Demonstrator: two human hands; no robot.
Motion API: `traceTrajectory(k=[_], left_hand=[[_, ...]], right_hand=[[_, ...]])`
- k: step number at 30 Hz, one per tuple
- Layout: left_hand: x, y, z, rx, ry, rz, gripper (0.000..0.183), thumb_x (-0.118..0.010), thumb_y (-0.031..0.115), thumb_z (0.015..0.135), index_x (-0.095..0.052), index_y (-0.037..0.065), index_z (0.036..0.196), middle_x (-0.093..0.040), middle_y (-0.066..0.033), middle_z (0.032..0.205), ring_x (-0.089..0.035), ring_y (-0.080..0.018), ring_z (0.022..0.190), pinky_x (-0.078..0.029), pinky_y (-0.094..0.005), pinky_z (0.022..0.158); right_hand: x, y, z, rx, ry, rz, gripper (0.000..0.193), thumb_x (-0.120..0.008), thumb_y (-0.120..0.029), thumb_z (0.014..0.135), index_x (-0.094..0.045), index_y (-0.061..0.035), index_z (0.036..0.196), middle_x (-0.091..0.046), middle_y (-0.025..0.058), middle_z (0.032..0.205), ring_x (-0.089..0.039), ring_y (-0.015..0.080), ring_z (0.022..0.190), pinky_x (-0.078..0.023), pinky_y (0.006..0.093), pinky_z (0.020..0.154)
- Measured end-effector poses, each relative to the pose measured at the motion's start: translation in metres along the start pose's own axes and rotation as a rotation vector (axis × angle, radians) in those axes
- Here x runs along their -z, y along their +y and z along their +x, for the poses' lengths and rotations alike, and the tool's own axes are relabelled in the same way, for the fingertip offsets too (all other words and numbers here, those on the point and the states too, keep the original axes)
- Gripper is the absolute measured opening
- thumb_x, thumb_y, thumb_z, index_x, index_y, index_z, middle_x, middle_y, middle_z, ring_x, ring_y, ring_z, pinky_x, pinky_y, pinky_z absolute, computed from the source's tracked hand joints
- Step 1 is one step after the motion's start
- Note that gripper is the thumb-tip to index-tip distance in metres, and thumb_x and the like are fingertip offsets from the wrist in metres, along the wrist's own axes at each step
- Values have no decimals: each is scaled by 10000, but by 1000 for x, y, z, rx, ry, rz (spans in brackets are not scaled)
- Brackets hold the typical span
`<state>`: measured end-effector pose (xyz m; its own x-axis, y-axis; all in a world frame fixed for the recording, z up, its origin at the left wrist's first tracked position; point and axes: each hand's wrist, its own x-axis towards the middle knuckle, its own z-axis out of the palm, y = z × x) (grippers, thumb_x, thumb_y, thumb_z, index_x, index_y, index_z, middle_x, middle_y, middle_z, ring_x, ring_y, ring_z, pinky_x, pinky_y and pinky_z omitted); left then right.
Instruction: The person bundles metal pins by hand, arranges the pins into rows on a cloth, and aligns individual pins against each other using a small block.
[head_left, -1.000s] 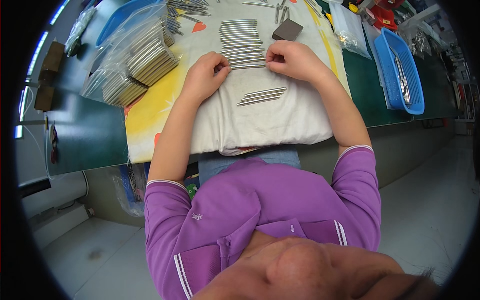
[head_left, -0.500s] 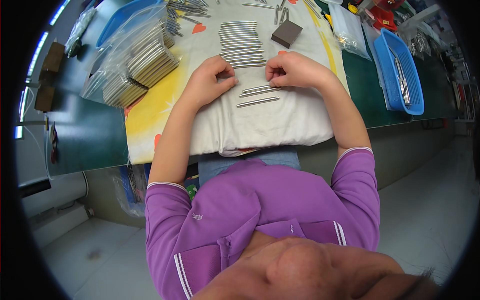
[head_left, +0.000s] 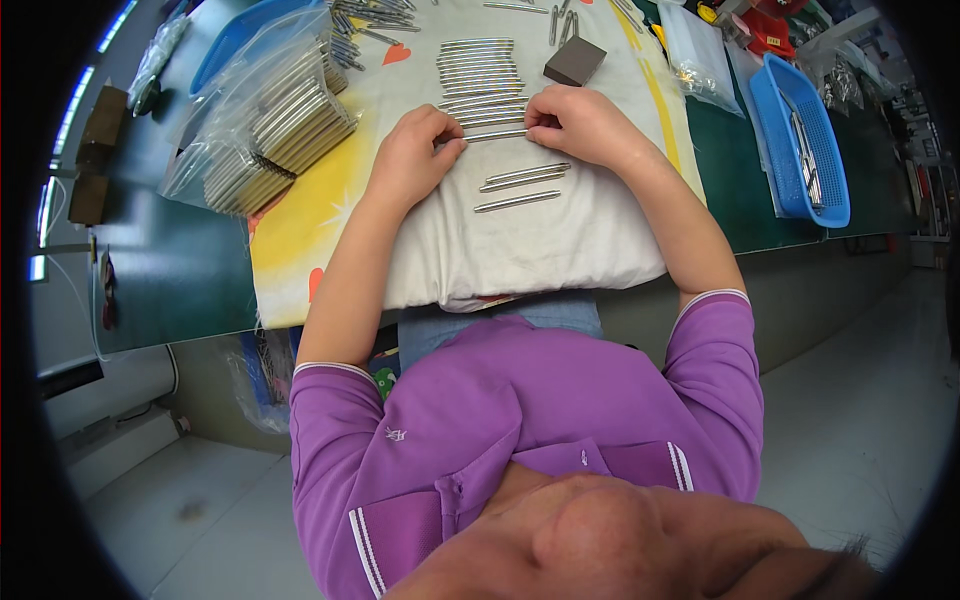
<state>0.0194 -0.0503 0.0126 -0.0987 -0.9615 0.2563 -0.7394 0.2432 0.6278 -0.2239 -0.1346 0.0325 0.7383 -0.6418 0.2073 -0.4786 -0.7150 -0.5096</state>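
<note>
Metal rod [head_left: 497,134], pinched at one end by the left hand [head_left: 412,148] and at the other by the right hand [head_left: 580,122], crosswise to the body. Thumb and fingertips closed on the rod at each side, remaining fingers curled in. Held by both ends probably for steadiness and for keeping it level, with the middle left bare to view.

Just beyond, a row of rods [head_left: 480,78], side by side and roughly parallel to the held one, likely laid so for lining up the ends; not quite flush, with some jutting farther right. Nearer the body, a few loose rods [head_left: 520,182], slightly slanted and apart from the row, presumably for easy reach. Cloth [head_left: 600,235] spread over the green bench [head_left: 190,295], perhaps against rolling and scratches. Dark block [head_left: 575,62] to the right of the row, beyond the right hand; purpose impossible to tell. Clear plastic bag [head_left: 290,120] of stacked rods off to the left.

As for position, held rod between the two hands, at the fingertips rather than in either palm; nearer to the row than to the loose rods. Impossible to tell whether touching the cloth or just above.
</note>
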Motion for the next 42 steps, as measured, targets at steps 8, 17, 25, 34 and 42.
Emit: traceTrajectory(k=[8,17,25,34,42], left_hand=[[1,0,-1,42,-24,-77,130,-735,56,784,-646,19,872,-587,-62,869,-587,-178,773,-490,-294,721],[3,0,-1,57,-56,-79,137,-740,94,776,-649,36,862,-599,-62,869,-596,-199,814,-497,-309,742],[1,0,-1,44,-50,-37,141,-733,138,782,-656,48,857,-612,-68,865,-608,-217,823,-505,-329,738],[-6,-2,0,43,35,-47,105,-714,88,826,-641,33,878,-585,-55,857,-564,-154,737,-481,-276,694],[-4,0,1,83,101,-239,94,-706,96,862,-653,40,916,-597,-10,896,-552,-96,758,-463,-240,691]], right_hand=[[1,-3,0,-17,-21,18,125,-706,-130,781,-662,-51,867,-658,92,829,-648,246,770,-513,343,694],[4,-5,-1,-43,-66,24,129,-706,-132,781,-660,-52,871,-662,94,835,-649,249,774,-512,342,699],[12,-3,0,-80,-43,88,132,-701,-132,807,-676,-52,909,-665,73,833,-647,226,772,-512,329,707],[47,92,-11,-657,318,-341,304,-690,-311,791,-703,-59,961,-701,145,927,-678,298,899,-531,399,803],[48,123,-4,-670,407,-381,297,-633,-267,830,-673,-13,977,-701,194,878,-683,331,839,-538,418,794]])
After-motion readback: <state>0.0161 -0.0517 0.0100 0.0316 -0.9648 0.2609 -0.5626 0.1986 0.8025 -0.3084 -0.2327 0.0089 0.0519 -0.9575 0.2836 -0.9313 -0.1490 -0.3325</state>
